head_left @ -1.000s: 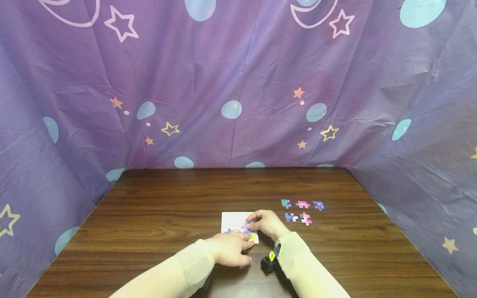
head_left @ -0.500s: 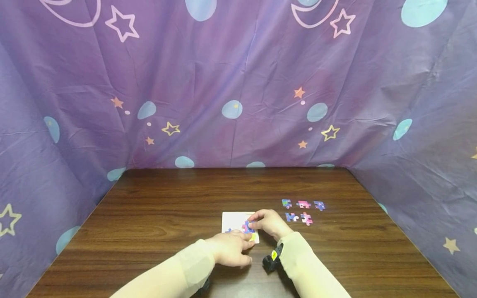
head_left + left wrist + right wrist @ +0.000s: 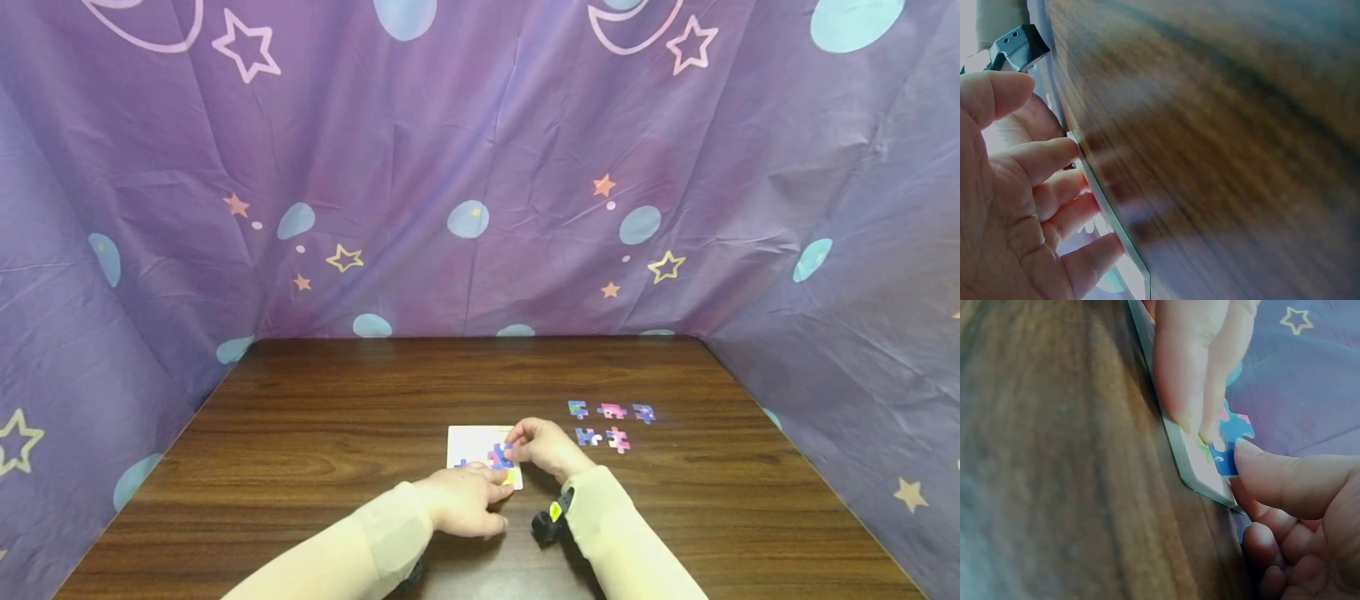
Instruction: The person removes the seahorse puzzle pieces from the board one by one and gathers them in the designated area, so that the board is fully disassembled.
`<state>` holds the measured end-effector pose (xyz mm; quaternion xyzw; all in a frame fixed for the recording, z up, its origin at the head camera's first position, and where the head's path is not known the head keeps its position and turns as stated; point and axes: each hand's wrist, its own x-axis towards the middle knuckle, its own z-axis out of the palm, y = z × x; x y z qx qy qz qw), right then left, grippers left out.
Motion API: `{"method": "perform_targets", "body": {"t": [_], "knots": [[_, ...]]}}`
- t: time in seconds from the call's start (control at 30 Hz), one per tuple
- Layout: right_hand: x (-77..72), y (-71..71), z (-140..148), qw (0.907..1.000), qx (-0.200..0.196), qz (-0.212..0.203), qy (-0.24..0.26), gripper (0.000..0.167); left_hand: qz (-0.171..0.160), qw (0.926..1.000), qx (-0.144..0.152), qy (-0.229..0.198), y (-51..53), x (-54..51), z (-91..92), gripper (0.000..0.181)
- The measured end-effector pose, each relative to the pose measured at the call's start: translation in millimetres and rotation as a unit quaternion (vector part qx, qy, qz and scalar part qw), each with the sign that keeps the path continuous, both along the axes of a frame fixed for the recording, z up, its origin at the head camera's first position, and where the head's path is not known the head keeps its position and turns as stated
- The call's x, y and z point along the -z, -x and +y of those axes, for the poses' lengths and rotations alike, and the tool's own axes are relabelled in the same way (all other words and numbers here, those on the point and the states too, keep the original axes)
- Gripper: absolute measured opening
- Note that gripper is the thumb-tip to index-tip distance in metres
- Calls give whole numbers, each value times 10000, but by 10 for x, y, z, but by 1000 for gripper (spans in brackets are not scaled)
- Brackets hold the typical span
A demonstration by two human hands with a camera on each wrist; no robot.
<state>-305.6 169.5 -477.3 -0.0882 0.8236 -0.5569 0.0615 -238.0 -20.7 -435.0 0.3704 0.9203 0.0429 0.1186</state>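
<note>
A white board (image 3: 468, 439) lies on the table, with puzzle pieces on its lower part. My left hand (image 3: 463, 498) rests over its near edge, fingers extended; in the left wrist view the left hand's fingertips (image 3: 1084, 181) touch the board's edge. At the board's right side my right hand (image 3: 549, 448) pinches a blue and pink puzzle piece (image 3: 500, 457). In the right wrist view the thumb presses against this piece (image 3: 1231, 436), which is tilted up from the board (image 3: 1194, 469). Part of the board is hidden under my left hand.
Several loose puzzle pieces lie to the right of the board, among them a pink one (image 3: 612, 411) and a pink and white one (image 3: 618, 440). Behind the wooden table (image 3: 345, 392) hangs a purple cloth (image 3: 420, 150) with stars.
My right hand has shifted slightly to the right, its fingers at the right side of the piece, more of which shows. The left hand stays in place.
</note>
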Motion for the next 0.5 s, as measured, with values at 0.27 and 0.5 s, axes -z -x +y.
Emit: {"method": "perform_targets", "body": {"t": [0.27,0.5], "knots": [[-25,7,37,9992,-360,8,-145,21,-17,10000,-11,-7,-10,-16,4,59],[-54,6,66,9971,-764,44,-2,22,-26,10000,-6,-24,-11,-18,-2,59]]}}
